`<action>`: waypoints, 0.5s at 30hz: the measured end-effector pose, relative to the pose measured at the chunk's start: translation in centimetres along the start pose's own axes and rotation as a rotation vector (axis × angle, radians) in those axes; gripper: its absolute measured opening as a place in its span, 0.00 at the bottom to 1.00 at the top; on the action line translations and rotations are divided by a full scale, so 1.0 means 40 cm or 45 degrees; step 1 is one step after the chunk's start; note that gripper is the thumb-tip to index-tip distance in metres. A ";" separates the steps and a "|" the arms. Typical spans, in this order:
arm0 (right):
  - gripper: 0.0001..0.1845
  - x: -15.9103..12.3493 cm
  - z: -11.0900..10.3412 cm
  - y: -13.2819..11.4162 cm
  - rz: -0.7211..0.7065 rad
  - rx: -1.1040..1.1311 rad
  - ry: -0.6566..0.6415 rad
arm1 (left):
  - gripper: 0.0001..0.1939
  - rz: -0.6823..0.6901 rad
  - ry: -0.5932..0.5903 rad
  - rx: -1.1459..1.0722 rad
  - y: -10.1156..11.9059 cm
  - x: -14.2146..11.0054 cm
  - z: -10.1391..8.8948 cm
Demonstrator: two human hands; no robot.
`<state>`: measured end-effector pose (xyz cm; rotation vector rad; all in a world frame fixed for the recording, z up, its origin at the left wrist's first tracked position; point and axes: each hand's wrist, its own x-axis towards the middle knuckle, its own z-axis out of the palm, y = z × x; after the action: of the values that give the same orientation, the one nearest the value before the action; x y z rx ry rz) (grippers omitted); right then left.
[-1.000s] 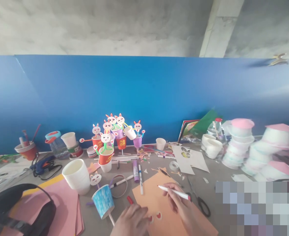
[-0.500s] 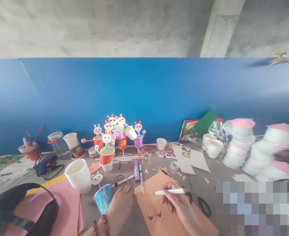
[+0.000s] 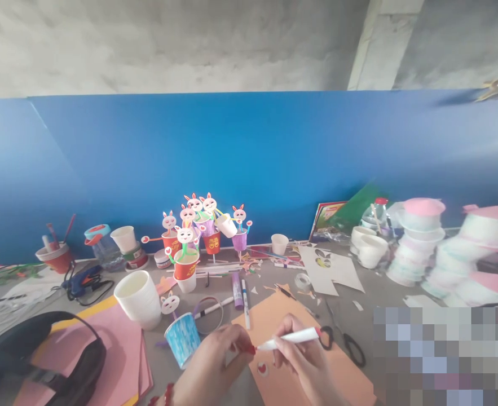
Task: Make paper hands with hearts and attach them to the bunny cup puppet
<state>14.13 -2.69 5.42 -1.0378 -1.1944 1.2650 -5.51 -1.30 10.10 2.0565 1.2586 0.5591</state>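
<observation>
My right hand (image 3: 302,352) grips a white marker (image 3: 293,337) with a red rear end, its tip pointing left. Thumb and fingers of my left hand (image 3: 225,355) pinch a small red piece (image 3: 252,349) that looks like the marker's cap, right at the tip. Both hands are over an orange paper sheet (image 3: 303,316). A white paper round with a red heart (image 3: 262,369) lies on it, just below the fingers. Left of my left hand stands a blue-painted paper cup (image 3: 183,338) with a white rabbit face (image 3: 170,304) on a stem above it.
Black-handled scissors (image 3: 353,348) lie right of the sheet. A white cup (image 3: 139,298), pink paper (image 3: 113,349) and a black headset (image 3: 86,372) are on the left. Rabbit-faced cups (image 3: 186,265) stand at the back, with stacked cups (image 3: 415,248) at the right.
My left hand has moved right and down from beside the blue cup to the marker's tip. My right hand has shifted slightly lower with the marker. One of two heart rounds no longer shows.
</observation>
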 end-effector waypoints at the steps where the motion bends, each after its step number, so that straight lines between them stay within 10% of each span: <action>1: 0.23 0.004 0.000 -0.001 -0.006 -0.010 -0.030 | 0.06 0.002 0.004 -0.003 -0.001 0.000 -0.001; 15: 0.22 0.001 0.027 0.026 0.135 0.251 -0.068 | 0.12 -0.032 -0.224 -0.628 -0.027 0.008 0.038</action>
<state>12.93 -2.68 4.52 -0.9372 -1.0419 1.4694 -5.04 -1.15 8.28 1.6345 0.9306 0.5933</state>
